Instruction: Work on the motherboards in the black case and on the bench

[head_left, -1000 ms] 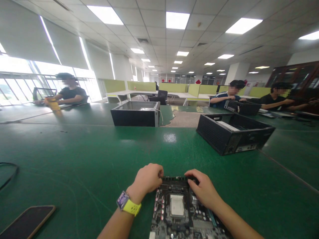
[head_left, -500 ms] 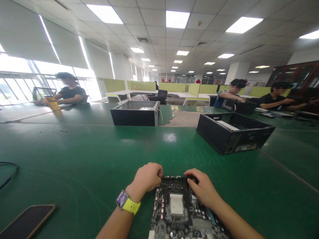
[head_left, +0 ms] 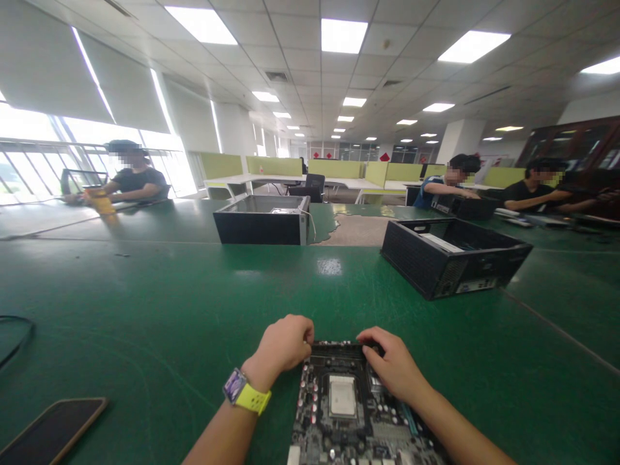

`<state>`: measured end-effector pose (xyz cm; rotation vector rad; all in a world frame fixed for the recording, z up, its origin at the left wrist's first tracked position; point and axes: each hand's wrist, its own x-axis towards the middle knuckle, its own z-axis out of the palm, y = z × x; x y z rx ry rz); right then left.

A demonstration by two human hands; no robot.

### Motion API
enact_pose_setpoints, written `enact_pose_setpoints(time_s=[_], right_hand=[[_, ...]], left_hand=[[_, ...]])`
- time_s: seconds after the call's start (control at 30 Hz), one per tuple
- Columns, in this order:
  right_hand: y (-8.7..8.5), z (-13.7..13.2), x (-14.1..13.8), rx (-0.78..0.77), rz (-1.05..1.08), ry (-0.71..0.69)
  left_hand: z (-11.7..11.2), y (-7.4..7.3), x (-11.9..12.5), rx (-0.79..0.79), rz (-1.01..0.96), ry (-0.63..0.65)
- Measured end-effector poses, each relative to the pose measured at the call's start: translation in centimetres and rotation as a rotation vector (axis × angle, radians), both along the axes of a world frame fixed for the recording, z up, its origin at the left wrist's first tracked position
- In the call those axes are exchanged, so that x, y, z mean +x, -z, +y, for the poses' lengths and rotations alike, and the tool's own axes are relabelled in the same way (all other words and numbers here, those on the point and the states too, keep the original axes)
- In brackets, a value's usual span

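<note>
A dark motherboard lies on the green table in front of me, its near edge cut off by the frame. On it sits a square silver processor, and long black memory slots run along the far edge. My left hand, with a watch on a yellow-green strap, is closed at the far left corner, its fingertips partly hidden. At the far right corner, the thumb and index finger of my right hand close around the ends of the slots. Whether a memory stick is seated there, I cannot tell.
Farther back stand two computer cases without covers, one left of centre and one at right. A phone lies at the near left, below a black cable. Several people sit across the table, one with a case.
Both hands stay at the motherboard's far corners with almost no movement. The whole view shifts very slightly.
</note>
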<state>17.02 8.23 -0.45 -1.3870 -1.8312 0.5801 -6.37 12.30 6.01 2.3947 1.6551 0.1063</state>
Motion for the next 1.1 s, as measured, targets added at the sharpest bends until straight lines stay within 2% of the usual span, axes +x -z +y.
enact_pose_setpoints(time_s=[0.37, 0.87, 1.1], right_hand=[[-0.03, 0.03, -0.02, 0.021, -0.015, -0.021], [-0.48, -0.11, -0.17, 0.015, -0.001, -0.046], [0.14, 0.14, 0.09, 0.011, 0.004, -0.062]], left_hand=[[-0.06, -0.42, -0.12, -0.023, -0.017, 0.027], [0.45, 0.4, -0.41, 0.007, -0.034, 0.039], [0.49, 0.49, -0.38, 0.008, -0.032, 0.03]])
